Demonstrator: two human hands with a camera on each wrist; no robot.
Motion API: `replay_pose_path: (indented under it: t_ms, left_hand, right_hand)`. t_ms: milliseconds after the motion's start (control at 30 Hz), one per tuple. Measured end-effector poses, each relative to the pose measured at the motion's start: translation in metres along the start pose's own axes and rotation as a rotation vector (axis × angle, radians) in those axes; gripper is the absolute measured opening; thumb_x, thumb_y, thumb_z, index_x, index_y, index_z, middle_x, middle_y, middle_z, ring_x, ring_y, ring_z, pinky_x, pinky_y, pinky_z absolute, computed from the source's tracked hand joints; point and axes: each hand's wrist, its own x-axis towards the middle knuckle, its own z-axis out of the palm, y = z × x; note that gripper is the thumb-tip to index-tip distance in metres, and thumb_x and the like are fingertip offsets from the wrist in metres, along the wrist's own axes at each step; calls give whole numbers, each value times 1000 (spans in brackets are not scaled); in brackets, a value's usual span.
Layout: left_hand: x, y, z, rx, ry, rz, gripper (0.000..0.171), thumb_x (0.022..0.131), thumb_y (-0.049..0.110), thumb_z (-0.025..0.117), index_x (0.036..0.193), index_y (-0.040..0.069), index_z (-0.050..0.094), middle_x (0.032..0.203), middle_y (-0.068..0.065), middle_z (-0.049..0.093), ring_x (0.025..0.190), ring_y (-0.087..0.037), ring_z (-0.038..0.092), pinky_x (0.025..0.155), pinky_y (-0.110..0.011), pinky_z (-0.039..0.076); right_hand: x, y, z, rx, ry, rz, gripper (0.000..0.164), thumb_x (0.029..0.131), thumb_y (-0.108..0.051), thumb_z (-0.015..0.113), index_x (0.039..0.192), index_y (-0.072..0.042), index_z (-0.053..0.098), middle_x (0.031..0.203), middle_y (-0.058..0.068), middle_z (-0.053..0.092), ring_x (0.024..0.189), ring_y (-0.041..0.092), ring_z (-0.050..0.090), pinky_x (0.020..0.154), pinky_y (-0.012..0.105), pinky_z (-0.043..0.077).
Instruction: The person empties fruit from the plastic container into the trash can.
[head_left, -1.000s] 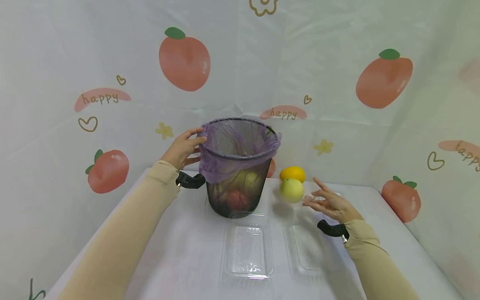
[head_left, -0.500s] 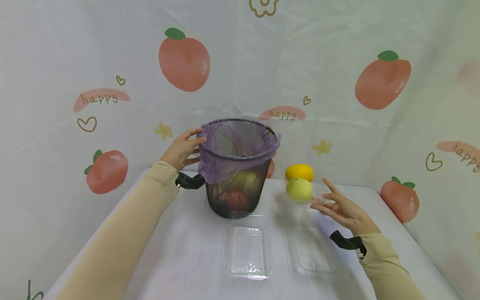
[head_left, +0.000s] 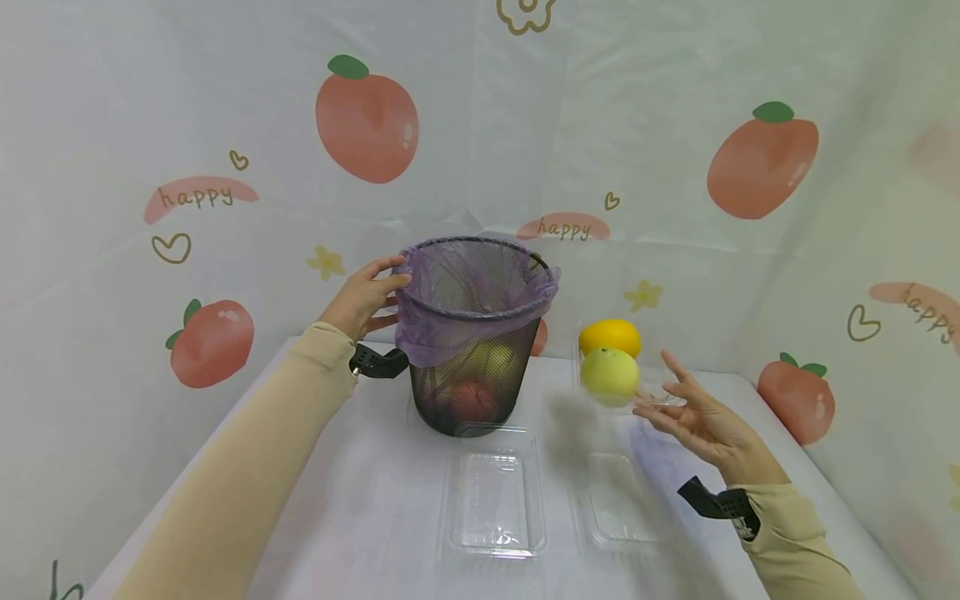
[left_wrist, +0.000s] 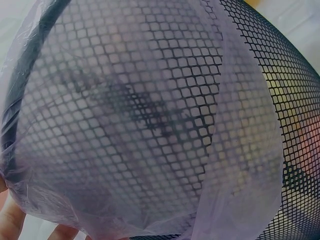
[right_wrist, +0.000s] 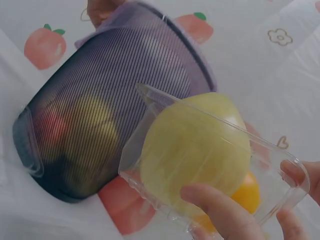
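Note:
My left hand grips the upper left rim of a black mesh wastebasket lined with a thin purple plastic bag. Red and yellow-green fruit shows dimly through the mesh. Off to the right, my right hand holds a transparent plastic box by its near end, above the table. Inside lie a pale yellow-green round fruit and, behind it, an orange-yellow fruit. In the left wrist view, mesh and bag fill most of the picture, with fingertips at the lower left.
Two transparent plastic boxes, one at centre and one to the right, lie on the white table in front of the wastebasket. A white curtain printed with peach pictures hangs behind and along the sides.
My right hand has moved rightward with the plastic box and its two fruits, away from the wastebasket. The left hand keeps its place on the rim.

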Motion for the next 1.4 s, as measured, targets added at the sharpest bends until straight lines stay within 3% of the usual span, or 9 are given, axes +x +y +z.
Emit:
replay_pose_path:
  t_ms: [167,367,467,567,833,1000,1133,1333,1400]
  left_hand:
    - [0,0,1,-6,8,3,57,100,25,54,152,30,32,157,-7,27,140,-31,33,111,-46,38]
    - [0,0,1,-2,11,7,56,100,24,54,152,29,32,156,-7,28,139,-31,34,111,-45,38]
    - [-1,1,1,0,11,7,56,100,25,54,152,29,32,156,-7,29,139,-31,34,111,-45,38]
    - [-3,2,1,2,7,9,57,100,25,54,152,30,31,156,-7,29,139,-31,35,111,-45,38]
    - [-3,2,1,5,1,11,58,100,26,54,153,30,29,157,-5,26,140,-32,33,111,-46,38]
    - [-3,2,1,6,1,10,57,101,26,53,153,30,30,157,-5,26,140,-32,33,111,-45,38]
    - [-4,2,2,1,1,9,57,101,25,53,153,29,30,157,-6,26,140,-32,33,111,-45,38]
    - [-4,2,2,-4,-2,6,57,101,24,52,153,29,29,157,-6,26,140,-32,32,111,-45,37]
    - [-4,2,2,-3,-4,5,57,101,24,52,153,29,29,157,-6,26,141,-32,32,112,-45,37]
  right_hand:
    - [-5,7,21,13,58,-80,46,104,-4,36,127,-32,64,146,30,3,111,47,56,104,40,42]
    - [-11,-2,43,2,52,-59,47,105,-6,32,128,-32,64,149,20,-14,114,48,54,103,39,43]
    - [-11,-6,50,31,53,-61,46,105,-8,33,130,-34,62,145,24,0,114,48,54,103,39,43]
    - [-11,-9,58,74,73,-57,47,105,-8,34,131,-37,60,140,18,11,114,47,53,105,39,41]
    - [-9,-17,83,70,139,-82,43,104,-9,40,125,-36,65,156,-1,-27,107,44,58,104,36,43]
    - [-6,-25,100,16,191,-108,43,102,-7,47,125,-38,65,154,16,0,107,45,59,96,37,49]
    - [0,-33,113,-46,229,-124,51,100,-6,51,131,-46,57,143,14,17,104,47,62,88,35,54]
    - [10,-43,131,-78,250,-128,63,98,-5,53,139,-52,43,158,10,-5,100,45,64,84,35,56]
    - [14,-47,138,-79,260,-130,64,98,-4,53,139,-52,43,160,3,-13,116,43,57,86,36,56]
